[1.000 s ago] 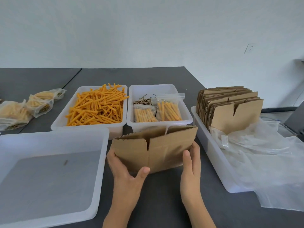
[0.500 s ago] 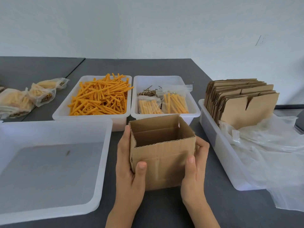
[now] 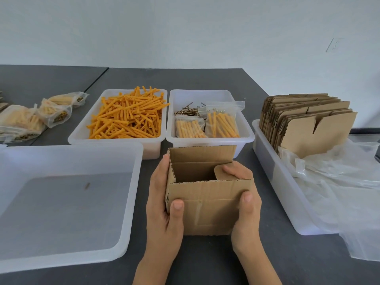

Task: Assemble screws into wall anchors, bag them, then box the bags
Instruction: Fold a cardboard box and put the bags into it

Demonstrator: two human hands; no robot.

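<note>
Along the left edge of the dark table point(image 3: 205, 79) lie three filled bags point(image 3: 22, 122) of orange anchors with screws, the nearest overlapping the next. In front of them, at the near left corner, sits a large clear tub point(image 3: 131, 161) with only a small dark speck on its floor. Behind it, toward the middle of the table, a white bin of loose orange wall anchors point(image 3: 127, 116) stands just beside a second white bin point(image 3: 207, 140); that bin holds a small heap of screws point(image 3: 188, 111) at its back and two sealed bags of anchors point(image 3: 223, 123) leaning toward its front. Along the right edge a long clear tray point(image 3: 273, 177) carries a row of flat cardboard blanks point(image 3: 308, 124) standing on edge, with crumpled clear plastic bags point(image 3: 339, 182) spilling over its near end onto the table.

The cardboard box point(image 3: 207, 204), opened into a square tube, is at the near middle of the table, directly in front of the screw bin and between the tub and the tray. The left hand point(image 3: 162, 202) grips its left wall, fingers behind and thumb pressed on the front face. The right hand point(image 3: 244, 206) grips the right side, thumb on the front face, while its fingers curl over the top and press a side flap inward.

Half a second ago that flap was still upright and the right fingers lay outside the wall; the box sits in about the same place.
</note>
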